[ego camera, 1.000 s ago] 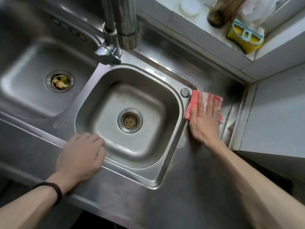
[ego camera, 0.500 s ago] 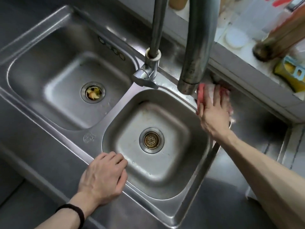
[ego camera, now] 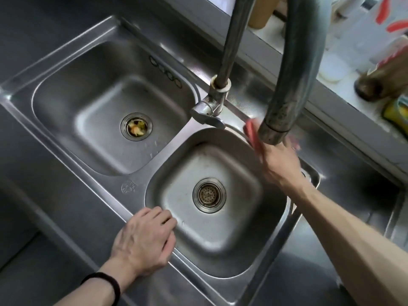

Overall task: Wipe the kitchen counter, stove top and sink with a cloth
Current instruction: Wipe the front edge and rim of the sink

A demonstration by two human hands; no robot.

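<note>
Counts: we count two hands, the left hand and the right hand; one wristband; one sink with two basins and two drains; one cloth; one faucet.
Cloth: it is pink and blurred. It lies on the sink's back rim behind the right basin, just beside the faucet's base. It sits under our right hand and well apart from our left.
Left hand: nearest to us, it rests palm down on the front rim of the right basin. The fingers are loosely bent over the edge and it holds nothing. The dark wristband circles its wrist.
Counter: grey steel surrounds the sink.
Drains: the right drain shows a bare strainer. The left drain, in the left basin, holds yellowish scraps.
Right hand: it reaches across the right basin and lies palm down on the cloth. The fingers that show look stretched out flat; the spout hides the rest.
Faucet: one curved spout, with its mouth over our right hand's fingers in this view.
Ledge: farthest away, a tiled ledge carries one yellow brush.
</note>
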